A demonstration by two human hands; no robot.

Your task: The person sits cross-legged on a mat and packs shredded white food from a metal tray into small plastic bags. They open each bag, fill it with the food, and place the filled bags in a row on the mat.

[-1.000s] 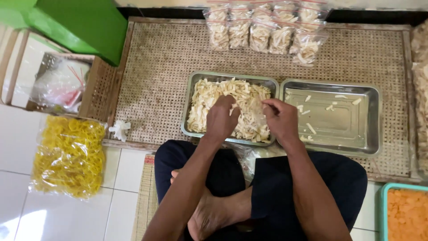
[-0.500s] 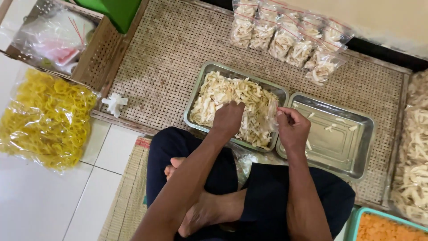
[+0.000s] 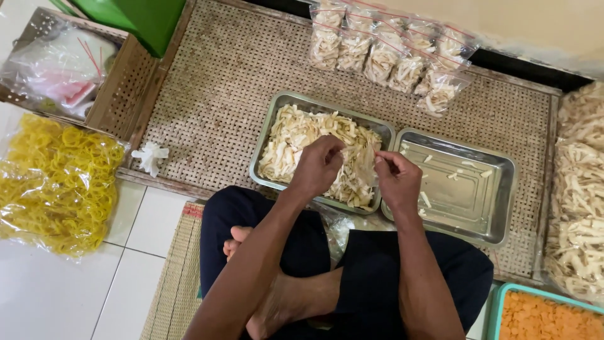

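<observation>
A metal tray (image 3: pixel 265 154) heaped with pale chip strips (image 3: pixel 296 135) lies on the woven mat in front of my crossed legs. My left hand (image 3: pixel 318 167) hovers over the tray's right half, fingers curled, pinching one edge of a small clear plastic bag (image 3: pixel 365 162). My right hand (image 3: pixel 396 179) pinches the bag's other edge, just over the gap between the two trays. A second metal tray (image 3: pixel 503 189) to the right holds only a few loose strips.
Several filled, tied bags of chips (image 3: pixel 390 53) line the mat's far edge. A large bag of yellow rubber bands (image 3: pixel 53 182) lies on the tiles at left. Bulk bags of strips (image 3: pixel 582 189) sit at right, and a teal tub of orange chips (image 3: pixel 547 318) at bottom right.
Both hands have come up off the heap of strips and now hold the clear bag between them. The view has tilted and shifted slightly.
</observation>
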